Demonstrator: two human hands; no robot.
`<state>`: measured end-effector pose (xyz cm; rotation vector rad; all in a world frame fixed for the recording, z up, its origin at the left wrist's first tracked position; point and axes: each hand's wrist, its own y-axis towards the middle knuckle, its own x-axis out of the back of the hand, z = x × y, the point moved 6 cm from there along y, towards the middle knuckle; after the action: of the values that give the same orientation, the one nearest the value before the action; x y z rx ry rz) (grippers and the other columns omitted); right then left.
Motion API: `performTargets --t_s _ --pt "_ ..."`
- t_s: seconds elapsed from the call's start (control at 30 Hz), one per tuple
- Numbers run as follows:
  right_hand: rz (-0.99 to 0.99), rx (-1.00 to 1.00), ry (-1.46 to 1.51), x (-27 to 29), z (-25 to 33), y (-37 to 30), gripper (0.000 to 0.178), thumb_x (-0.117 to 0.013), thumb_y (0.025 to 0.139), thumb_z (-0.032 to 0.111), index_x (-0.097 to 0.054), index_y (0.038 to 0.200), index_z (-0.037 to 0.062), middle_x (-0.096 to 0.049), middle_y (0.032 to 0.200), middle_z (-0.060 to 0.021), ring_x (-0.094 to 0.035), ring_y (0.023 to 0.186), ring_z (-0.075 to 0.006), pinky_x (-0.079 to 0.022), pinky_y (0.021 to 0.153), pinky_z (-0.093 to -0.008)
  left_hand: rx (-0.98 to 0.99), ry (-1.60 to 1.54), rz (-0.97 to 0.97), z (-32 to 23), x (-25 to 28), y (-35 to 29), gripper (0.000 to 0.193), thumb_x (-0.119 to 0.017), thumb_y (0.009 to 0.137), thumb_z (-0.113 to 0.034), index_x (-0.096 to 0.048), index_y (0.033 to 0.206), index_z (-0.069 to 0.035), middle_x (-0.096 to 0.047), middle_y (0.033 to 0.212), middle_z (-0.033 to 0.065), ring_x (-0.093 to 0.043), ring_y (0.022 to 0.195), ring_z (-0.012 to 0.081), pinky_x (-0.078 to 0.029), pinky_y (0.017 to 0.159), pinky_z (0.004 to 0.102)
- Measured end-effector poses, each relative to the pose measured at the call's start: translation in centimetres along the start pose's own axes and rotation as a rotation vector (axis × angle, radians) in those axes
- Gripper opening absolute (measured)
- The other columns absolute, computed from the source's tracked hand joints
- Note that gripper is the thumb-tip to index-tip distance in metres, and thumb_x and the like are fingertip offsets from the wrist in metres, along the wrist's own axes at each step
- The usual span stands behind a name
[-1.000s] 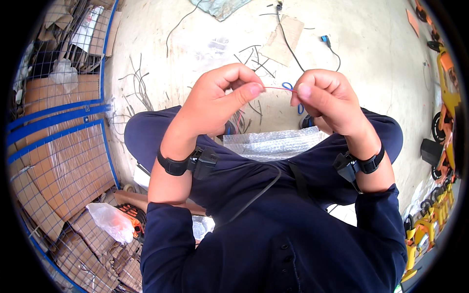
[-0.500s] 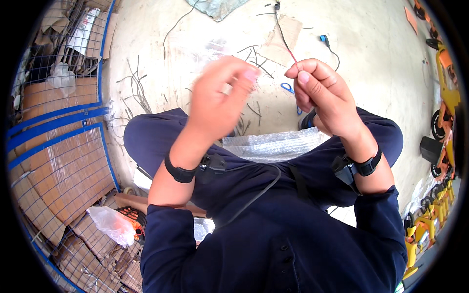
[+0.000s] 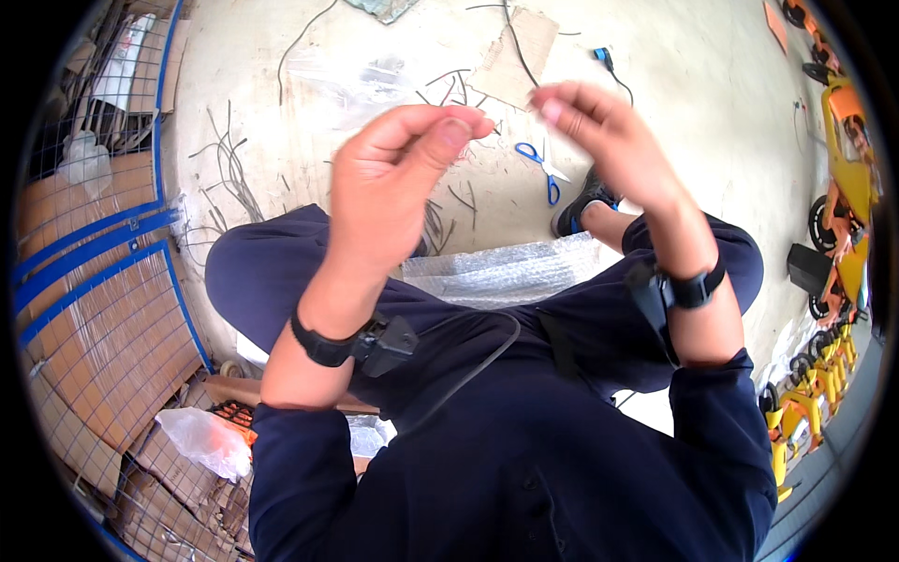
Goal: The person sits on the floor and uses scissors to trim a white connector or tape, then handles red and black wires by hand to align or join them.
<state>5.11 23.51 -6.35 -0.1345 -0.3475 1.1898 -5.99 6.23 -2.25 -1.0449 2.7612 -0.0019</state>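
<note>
My right hand [image 3: 613, 145], somewhat blurred, pinches the end of a thin black cable [image 3: 518, 42] that runs away from me over the floor. Left of it, my left hand [image 3: 389, 183] is raised with thumb and forefinger pressed together; whatever is between them is too small to make out. A gap separates the two hands. Below them on the floor lie blue-handled scissors [image 3: 551, 173], partly spread. Short dark wire offcuts [image 3: 459, 201] are scattered under my left hand.
A cardboard piece [image 3: 524, 42], a blue-ended connector cable [image 3: 602, 56] and clear plastic [image 3: 365, 84] lie ahead. Bubble wrap [image 3: 506, 273] is between my legs. More wires [image 3: 234, 173] lie left, near a blue mesh cage [image 3: 103, 244]. Yellow wheeled frames [image 3: 850, 178] line the right.
The red wire at my right fingertips no longer shows; a dark cable end is there now. My left hand, blurred before, has its thumb and forefinger together. The view has shifted slightly.
</note>
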Motion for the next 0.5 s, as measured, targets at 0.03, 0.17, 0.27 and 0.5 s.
performTargets --t_s 0.03,0.17,0.27,0.5 --pt "-0.083 -0.015 -0.124 2.3 -1.6 1.7 0.034 -0.057 0.096 0.026 -0.06 0.119 -0.0002 -0.067 0.103 -0.0056 -0.059 0.1 -0.0119 -0.046 0.088 -0.0286 0.056 -0.102 -0.013 0.0 0.3 0.1 0.019 -0.064 0.092 -0.011 -0.066 0.101 0.005 -0.07 0.096 0.0116 -0.065 0.091 0.0148 -0.05 0.083 0.0261" --pt "-0.234 -0.307 -0.368 8.4 -14.9 7.4 0.034 -0.062 0.086 0.028 -0.067 0.106 0.0004 -0.07 0.092 -0.0156 -0.066 0.087 -0.0226 -0.051 0.08 -0.0324 0.145 -0.056 0.05 -0.5 0.3 0.0 0.025 -0.063 0.094 -0.022 -0.064 0.097 0.003 -0.068 0.087 0.0124 -0.065 0.086 0.0181 -0.051 0.078 0.0306" --pt "-0.108 -0.582 -0.564 8.1 -29.1 7.4 0.038 -0.062 0.08 0.033 -0.07 0.096 -0.0013 -0.068 0.096 -0.0231 -0.065 0.094 -0.0355 -0.051 0.083 -0.0401 0.354 -0.115 0.095 1.0 -0.1 0.3 0.024 -0.061 0.095 -0.021 -0.063 0.093 0.003 -0.067 0.086 0.0126 -0.064 0.081 0.0176 -0.051 0.075 0.0316" --pt "-0.164 -0.809 -0.635 1.3 -40.1 4.4 0.043 -0.069 0.08 0.023 -0.058 0.117 0.0044 -0.061 0.118 -0.0207 -0.06 0.109 -0.0341 -0.048 0.093 -0.041 0.156 -0.027 0.088 2.8 1.3 0.2 0.021 -0.063 0.093 -0.017 -0.058 0.081 0.0 -0.061 0.076 0.0074 -0.053 0.061 0.01 -0.043 0.059 0.0221"
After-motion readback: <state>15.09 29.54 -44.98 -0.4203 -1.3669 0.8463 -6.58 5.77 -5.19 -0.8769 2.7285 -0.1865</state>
